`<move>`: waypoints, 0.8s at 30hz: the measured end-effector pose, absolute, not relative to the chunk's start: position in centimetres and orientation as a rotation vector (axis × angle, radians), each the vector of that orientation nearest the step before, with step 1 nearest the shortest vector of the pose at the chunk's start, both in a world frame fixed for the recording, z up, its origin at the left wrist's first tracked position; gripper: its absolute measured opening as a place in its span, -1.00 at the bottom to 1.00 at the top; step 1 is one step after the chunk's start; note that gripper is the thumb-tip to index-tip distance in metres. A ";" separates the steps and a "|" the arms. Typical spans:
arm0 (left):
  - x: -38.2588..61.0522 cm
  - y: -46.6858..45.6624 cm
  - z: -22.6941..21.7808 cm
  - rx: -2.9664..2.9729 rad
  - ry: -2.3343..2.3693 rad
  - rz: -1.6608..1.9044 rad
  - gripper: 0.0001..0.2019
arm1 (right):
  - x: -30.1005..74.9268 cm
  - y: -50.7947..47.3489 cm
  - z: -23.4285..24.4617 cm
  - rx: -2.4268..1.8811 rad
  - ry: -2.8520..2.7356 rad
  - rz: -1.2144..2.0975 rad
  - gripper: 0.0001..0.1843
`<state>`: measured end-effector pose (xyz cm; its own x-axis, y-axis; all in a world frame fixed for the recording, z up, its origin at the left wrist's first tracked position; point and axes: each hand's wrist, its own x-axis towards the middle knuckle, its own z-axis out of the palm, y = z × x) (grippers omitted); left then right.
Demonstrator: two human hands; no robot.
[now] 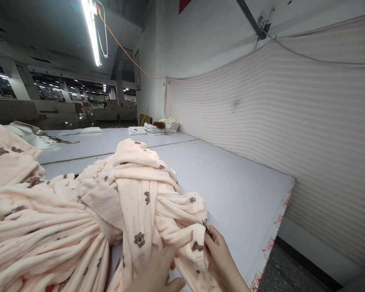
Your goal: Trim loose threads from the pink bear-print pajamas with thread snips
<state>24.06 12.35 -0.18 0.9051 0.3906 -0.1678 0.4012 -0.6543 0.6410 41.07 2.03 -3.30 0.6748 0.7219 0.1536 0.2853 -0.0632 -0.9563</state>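
Observation:
A heap of pale pink plush fabric with brown bear prints (pixel 136 202) covers the near left of the table. My right hand (pixel 217 245) is at its right edge, closed around small dark thread snips (pixel 206 229). The snips' points stick up beside a folded end of the cloth, and that hand's fingers lie against the same end. My left hand (pixel 155 269), slightly blurred, is low over the front of the cloth. Its thumb is apart from the fingers, and no object shows in it.
The pale table (pixel 231 178) ends at a right edge with red-printed tape. Paper stacks (pixel 158 127) stand at the back, and white plastic or paper (pixel 33 136) lies back left. A striped cloth (pixel 261 109) hangs along the wall on the right.

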 end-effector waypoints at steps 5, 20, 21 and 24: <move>26.1 9.5 -1.1 1.981 0.629 0.373 -0.60 | 38.5 0.9 -3.2 -1.551 -0.765 0.480 -0.72; 23.3 8.6 -1.4 1.645 0.655 0.934 -0.68 | 35.5 -0.7 0.0 -1.809 -1.098 0.026 -0.84; 23.0 8.6 -1.7 1.583 0.718 0.893 -0.62 | 35.4 -0.7 0.4 -1.844 -1.076 0.042 -0.89; 22.2 7.9 -3.6 1.334 0.857 0.572 -0.54 | 34.8 -0.4 1.1 -1.949 -0.933 0.054 -0.96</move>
<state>22.16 7.91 -3.60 0.5836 0.7855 -0.2058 0.1113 0.1736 0.9785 34.80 -0.40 1.08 0.7087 0.6271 0.3232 0.5853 -0.2667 -0.7657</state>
